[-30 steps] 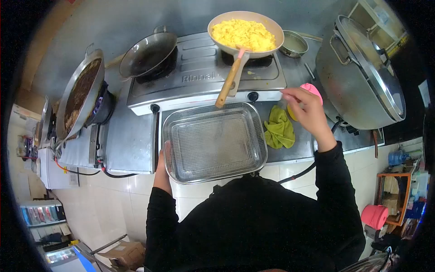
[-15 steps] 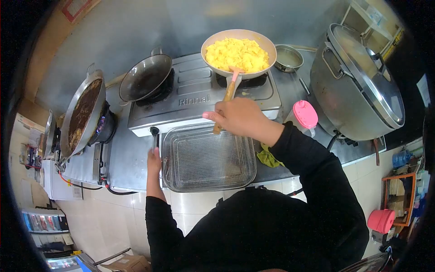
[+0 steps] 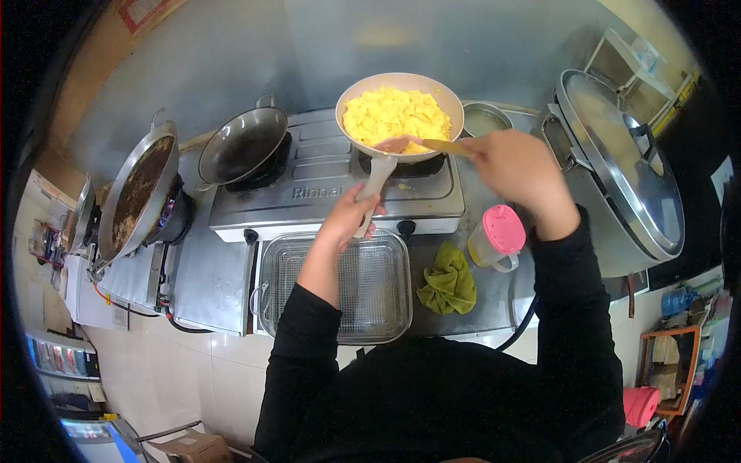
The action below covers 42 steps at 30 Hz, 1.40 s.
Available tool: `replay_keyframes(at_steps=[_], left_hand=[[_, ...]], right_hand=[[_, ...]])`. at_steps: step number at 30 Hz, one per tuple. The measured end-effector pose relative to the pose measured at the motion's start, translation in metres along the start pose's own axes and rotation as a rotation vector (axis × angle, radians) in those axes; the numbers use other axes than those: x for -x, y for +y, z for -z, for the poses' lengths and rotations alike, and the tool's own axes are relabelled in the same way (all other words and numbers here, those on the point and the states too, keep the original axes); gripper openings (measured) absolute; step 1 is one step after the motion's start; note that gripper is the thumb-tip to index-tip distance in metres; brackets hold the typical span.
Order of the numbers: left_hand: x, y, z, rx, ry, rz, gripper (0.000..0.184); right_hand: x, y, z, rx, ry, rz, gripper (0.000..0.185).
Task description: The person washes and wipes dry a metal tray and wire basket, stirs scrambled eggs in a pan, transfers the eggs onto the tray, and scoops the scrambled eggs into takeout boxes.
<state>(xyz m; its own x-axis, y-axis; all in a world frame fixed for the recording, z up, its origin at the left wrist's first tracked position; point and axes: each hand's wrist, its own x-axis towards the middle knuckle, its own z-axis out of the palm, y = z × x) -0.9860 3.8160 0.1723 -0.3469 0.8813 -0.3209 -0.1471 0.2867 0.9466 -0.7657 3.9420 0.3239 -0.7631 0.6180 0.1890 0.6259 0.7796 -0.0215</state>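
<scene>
Yellow, egg-like food (image 3: pixel 397 112) fills much of the pale frying pan (image 3: pixel 456 108), which sits at the right burner of the steel stove (image 3: pixel 309 154). The left hand (image 3: pixel 346 220) is wrapped round the pan's handle, which points toward the near side. The right hand (image 3: pixel 519 168), slightly blurred, has its fingers closed on the wooden handle of a spatula (image 3: pixel 444 147); the spatula's pinkish head lies in the pan, against the near edge of the yellow food.

On the near side of the stove rests a wire-mesh basket (image 3: pixel 370 285), partly behind the left forearm. To its right lie a crumpled green cloth (image 3: pixel 449 284) and, just beyond, a clear jug with a pink lid (image 3: pixel 503 229). A dark wok (image 3: pixel 243 147) occupies the left burner, and a large lidded pot (image 3: pixel 602 231) stands at the far right.
</scene>
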Motion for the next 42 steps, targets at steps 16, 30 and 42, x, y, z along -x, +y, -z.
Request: replay_keyframes(at_steps=[16,30,42], left_hand=[[0.009,-0.002,-0.012,0.096,-0.023,0.024,0.021],[0.052,-0.016,-0.016,0.104,0.108,-0.090,0.056],[0.053,-0.020,-0.019,0.091,0.197,-0.062,0.055]], right_hand=[[-0.109,-0.004,-0.101,0.018,0.037,-0.059,0.019],[-0.066,-0.007,-0.049,0.169,0.197,0.023,0.021],[-0.115,-0.001,-0.096,0.459,0.116,0.455,0.033]])
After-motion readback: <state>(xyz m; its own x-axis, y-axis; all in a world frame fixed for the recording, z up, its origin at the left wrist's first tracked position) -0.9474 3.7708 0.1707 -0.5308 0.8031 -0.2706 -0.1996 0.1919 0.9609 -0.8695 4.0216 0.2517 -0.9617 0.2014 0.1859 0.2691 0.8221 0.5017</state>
